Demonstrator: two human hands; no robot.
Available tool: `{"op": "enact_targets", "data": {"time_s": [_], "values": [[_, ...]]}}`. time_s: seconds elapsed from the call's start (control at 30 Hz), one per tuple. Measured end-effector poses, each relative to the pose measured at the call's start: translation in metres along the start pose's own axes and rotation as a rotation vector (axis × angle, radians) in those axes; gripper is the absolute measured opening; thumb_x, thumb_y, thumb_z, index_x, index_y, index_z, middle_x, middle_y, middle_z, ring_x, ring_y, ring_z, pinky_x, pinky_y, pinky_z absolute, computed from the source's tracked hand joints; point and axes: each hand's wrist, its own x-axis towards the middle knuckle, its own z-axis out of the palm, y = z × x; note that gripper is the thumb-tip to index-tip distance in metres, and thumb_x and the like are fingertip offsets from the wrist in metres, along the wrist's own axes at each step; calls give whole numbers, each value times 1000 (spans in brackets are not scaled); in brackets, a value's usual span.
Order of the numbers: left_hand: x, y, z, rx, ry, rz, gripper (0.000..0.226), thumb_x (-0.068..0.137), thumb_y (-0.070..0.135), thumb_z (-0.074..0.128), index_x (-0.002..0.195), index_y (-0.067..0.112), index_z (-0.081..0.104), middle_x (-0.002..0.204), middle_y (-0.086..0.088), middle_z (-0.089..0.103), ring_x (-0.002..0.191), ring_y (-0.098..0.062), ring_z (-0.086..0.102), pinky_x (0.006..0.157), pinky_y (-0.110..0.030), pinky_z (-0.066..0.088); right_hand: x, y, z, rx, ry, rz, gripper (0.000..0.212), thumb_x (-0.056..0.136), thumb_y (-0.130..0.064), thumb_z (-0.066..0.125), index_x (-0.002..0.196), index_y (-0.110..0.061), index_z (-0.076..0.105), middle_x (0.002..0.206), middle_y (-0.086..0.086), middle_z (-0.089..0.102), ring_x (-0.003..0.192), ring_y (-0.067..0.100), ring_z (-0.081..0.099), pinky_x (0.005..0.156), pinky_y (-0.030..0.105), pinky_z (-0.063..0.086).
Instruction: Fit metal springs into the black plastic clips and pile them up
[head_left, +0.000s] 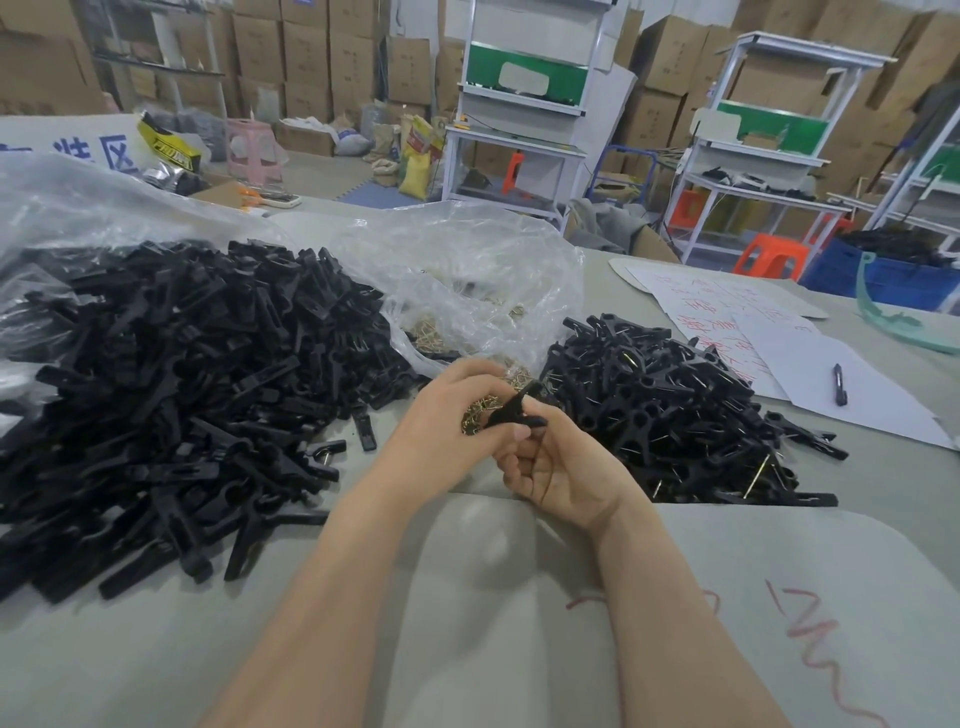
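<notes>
Currently your left hand (447, 415) and right hand (561, 467) meet, gripping one black clip (511, 408); spring-fitting appears underway. Next, seat it, then drop onto the finished pile (675, 405).

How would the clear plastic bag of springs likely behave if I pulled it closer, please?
The clear plastic bag looks thin and crumpled, so probably floppy and light. Its mouth gapes toward the hands, so springs might spill.

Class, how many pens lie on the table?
1. The pen lies on white paper at the right, beyond the right clip pile; others may be hidden.
</notes>
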Motion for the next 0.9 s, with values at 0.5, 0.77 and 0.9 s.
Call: {"op": "enact_targets", "data": {"time_s": [0.5,0.77,0.9], "values": [[6,-7,-17,-292,691,-431,22,93,21,57,115,16,57,111,3,60,90,7,56,85,-10,46,4,-72,16,-1151,1102,-484,79,92,-34,58,151,-12,10,152,24,20,141,39,18,116,44,14],[8,-16,-32,-635,1031,-688,18,96,16,41,110,21,51,128,-8,55,120,-20,53,103,-31,42,42,12,89,-1399,214,-502,42,90,-19,56,132,-16,55,129,10,57,120,27,50,104,38,38],[8,-17,-34,-621,1096,-653,21,96,16,42,113,18,54,126,-5,55,115,-15,54,95,-22,43,68,34,107,-1582,203,-259,55,96,-29,47,148,-29,28,155,14,17,134,39,22,110,47,24]]}}
